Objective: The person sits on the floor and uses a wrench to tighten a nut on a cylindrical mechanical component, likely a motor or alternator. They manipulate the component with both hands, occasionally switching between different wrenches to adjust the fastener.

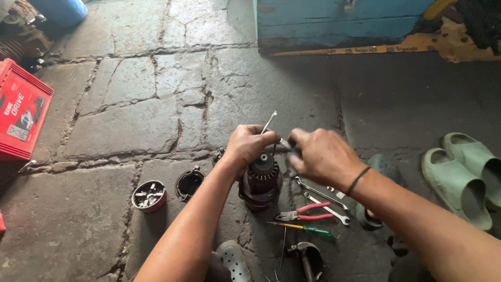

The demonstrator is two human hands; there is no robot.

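Observation:
My left hand [248, 145] grips the top of a dark round motor part [261, 183] standing upright on the stone floor, and a thin metal rod [269, 121] sticks up from between its fingers. My right hand [322, 155] is right beside it, fingers pinched on a small metal piece [285, 143] at the top of the part. A black band circles my right wrist.
Spanners [321, 196], red-handled pliers [305, 211] and a green-handled screwdriver [308, 228] lie right of the part. A small tin of bits [148, 196] and a black round cover [189, 183] sit left. A red box [21, 112], green sandals [464, 175] and a blue crate [339, 23] surround.

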